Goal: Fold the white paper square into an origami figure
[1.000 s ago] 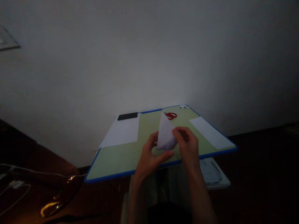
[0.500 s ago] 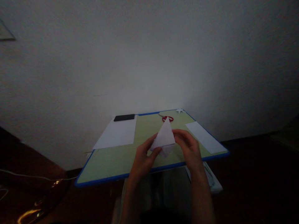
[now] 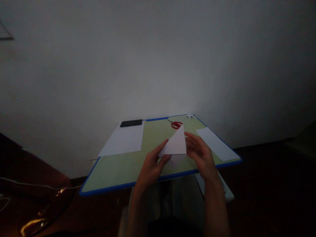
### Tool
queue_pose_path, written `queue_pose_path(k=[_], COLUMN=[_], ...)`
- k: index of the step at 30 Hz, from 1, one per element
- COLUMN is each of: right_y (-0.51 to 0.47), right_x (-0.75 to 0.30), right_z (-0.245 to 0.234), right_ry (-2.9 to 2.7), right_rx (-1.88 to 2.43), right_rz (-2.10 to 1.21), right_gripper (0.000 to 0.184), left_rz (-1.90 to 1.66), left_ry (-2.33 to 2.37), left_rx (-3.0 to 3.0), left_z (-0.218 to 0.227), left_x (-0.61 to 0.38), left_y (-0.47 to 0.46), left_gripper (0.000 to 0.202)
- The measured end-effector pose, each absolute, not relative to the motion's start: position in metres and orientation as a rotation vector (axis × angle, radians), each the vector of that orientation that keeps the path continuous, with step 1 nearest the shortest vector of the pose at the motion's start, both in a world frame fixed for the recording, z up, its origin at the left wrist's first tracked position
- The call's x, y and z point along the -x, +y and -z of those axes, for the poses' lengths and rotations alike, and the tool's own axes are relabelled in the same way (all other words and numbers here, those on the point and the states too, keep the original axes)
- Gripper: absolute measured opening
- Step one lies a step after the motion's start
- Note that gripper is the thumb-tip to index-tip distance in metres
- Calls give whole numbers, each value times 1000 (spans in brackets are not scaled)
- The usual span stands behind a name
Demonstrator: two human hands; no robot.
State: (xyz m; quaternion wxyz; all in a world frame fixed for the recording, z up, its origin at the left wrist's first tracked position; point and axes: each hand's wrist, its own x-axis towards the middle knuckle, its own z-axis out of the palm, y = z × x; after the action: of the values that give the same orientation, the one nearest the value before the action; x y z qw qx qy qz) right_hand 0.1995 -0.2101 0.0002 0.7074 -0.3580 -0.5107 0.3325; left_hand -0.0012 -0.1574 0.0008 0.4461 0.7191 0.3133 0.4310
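My left hand [image 3: 152,164] pinches the left corner of a folded white piece of paper [image 3: 175,144], thumb in front and fingers behind. The paper is held above the table, showing a flat triangular face with its tip pointing up and a straight fold along its lower edge. A paler part of it hangs below that fold. At the paper's right edge is my right hand [image 3: 201,154], its fingers curved and apart; whether the fingertips touch the edge I cannot tell. Just beyond the paper's tip lie red-handled scissors [image 3: 176,125].
The green table [image 3: 116,174] has a blue rim and stands against a pale wall. A white sheet [image 3: 123,141] with a black flat object [image 3: 131,123] on it lies left. Another white sheet [image 3: 217,144] lies right, and white paper scraps [image 3: 190,116] at the far corner.
The folded paper has turned, its tip moving right and its lower fold now level. My right hand's fingers have loosened at the paper's right edge; my left hand keeps its pinch.
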Motion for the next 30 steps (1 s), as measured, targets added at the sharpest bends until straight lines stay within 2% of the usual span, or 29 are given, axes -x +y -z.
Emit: queue_pose_path(k=[14,21,23,27,30], right_y=[-212,-214,-215,-211,-206], right_x=[-205,-203,-201,-194,-187], right_z=[3,-1,-3,-5,-7], right_ry=[-1111,-1125,-1140,-1088,-966], right_rx=[727,802,850,969,1076], right_rz=[-780,-751,-739,-655,-473], right_gripper=[60,78,72,45,50], left_rz=[-1014,-917,-890,-872,-885], left_ry=[748,766,756,725,756], left_rx=[-1830,-1917,-1937,-1963,-1987], left_z=[1,0,-2,-5,-7], left_x=[5,5,4,2,-3], left_y=[-157,-162,-163,-166,-168], left_gripper=[59,55,55,55,42])
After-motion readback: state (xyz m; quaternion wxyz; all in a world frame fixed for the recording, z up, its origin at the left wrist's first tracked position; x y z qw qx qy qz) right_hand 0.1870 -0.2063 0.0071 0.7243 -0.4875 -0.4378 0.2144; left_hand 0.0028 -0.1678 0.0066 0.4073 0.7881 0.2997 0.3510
